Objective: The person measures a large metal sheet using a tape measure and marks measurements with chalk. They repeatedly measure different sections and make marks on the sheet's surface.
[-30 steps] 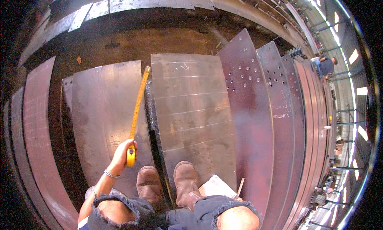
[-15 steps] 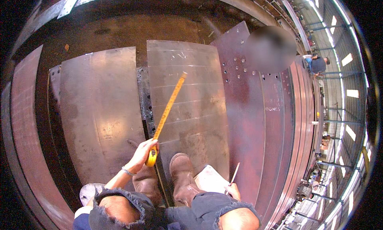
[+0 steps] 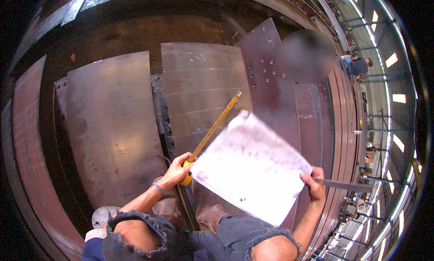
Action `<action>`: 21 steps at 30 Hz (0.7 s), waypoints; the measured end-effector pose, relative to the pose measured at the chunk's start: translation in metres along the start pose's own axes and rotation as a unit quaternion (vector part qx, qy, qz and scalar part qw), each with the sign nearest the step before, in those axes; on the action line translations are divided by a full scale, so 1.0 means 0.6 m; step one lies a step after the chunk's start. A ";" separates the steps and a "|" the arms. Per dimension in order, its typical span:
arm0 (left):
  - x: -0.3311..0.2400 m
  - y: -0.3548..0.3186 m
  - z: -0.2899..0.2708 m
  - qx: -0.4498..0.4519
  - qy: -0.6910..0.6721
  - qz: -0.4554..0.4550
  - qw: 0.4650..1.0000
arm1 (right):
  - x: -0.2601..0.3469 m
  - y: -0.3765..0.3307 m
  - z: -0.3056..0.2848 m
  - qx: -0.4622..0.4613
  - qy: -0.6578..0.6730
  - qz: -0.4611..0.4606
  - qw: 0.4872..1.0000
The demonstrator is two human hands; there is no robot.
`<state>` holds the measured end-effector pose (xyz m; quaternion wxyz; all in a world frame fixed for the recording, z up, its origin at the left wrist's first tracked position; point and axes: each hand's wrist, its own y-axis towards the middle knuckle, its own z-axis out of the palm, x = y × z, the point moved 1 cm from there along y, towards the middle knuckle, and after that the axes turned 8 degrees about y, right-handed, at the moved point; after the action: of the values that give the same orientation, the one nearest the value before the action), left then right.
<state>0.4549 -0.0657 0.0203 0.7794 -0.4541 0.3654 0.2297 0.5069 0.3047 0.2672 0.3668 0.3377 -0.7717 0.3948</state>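
A yellow tape measure (image 3: 186, 179) is gripped in my left hand (image 3: 175, 173), its yellow blade (image 3: 217, 124) drawn out and slanting up to the right over a steel plate (image 3: 194, 75). In my right hand (image 3: 315, 188) is the edge of a white sheet of paper (image 3: 248, 170) with faint marks on it, held up above my boots. From that same hand a long, thin grey strip (image 3: 346, 185) sticks out to the right; its exact kind is unclear. The paper's left corner meets the tape measure; whether my left fingers pinch it too, I cannot tell.
Another large steel plate (image 3: 108, 125) lies to the left, a dark gap between the two. Reddish plates with holes (image 3: 264, 57) overlap on the right. My brown boots (image 3: 210, 206) are between my knees. A person (image 3: 360, 67) is far off at the right.
My right hand has come up from beside my right knee, lifting the paper and the strip into view. The tape's blade has swung to the right, and my left hand has shifted slightly right.
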 end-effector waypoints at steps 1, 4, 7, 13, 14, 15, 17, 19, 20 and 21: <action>0.000 -0.004 0.000 -0.003 -0.026 0.032 0.999 | 0.014 0.026 0.009 0.037 0.003 0.006 0.999; 0.036 -0.017 -0.031 0.025 -0.167 -0.060 0.984 | 0.064 0.084 0.102 0.085 -0.015 0.017 0.996; -0.022 -0.048 -0.043 0.032 -0.371 0.053 0.926 | 0.087 0.112 0.194 0.126 -0.056 -0.011 0.990; -0.039 -0.053 -0.097 -0.225 -0.346 0.090 0.907 | 0.021 0.124 0.384 0.235 -0.111 -0.082 0.962; -0.052 -0.060 -0.106 -0.286 -0.291 0.078 0.910 | 0.017 0.118 0.408 0.246 -0.140 -0.096 0.954; -0.061 -0.063 -0.110 -0.340 -0.237 0.065 0.908 | 0.017 0.111 0.422 0.252 -0.172 -0.110 0.946; -0.048 -0.060 -0.128 -0.377 -0.224 0.057 0.897 | 0.028 0.083 0.441 0.269 -0.195 -0.161 0.929; -0.035 -0.062 -0.146 -0.386 -0.187 0.036 0.903 | 0.025 0.080 0.452 0.283 -0.219 -0.169 0.918; -0.028 -0.065 -0.157 -0.385 -0.170 0.040 0.906 | 0.024 0.079 0.455 0.287 -0.226 -0.157 0.918; -0.022 -0.068 -0.163 -0.390 -0.165 0.047 0.905 | 0.023 0.078 0.458 0.289 -0.233 -0.145 0.917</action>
<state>0.4398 -0.1714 0.0212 0.5772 -0.6603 0.1337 0.4615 0.3796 0.0879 0.1464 0.1163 0.6197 -0.6301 0.4532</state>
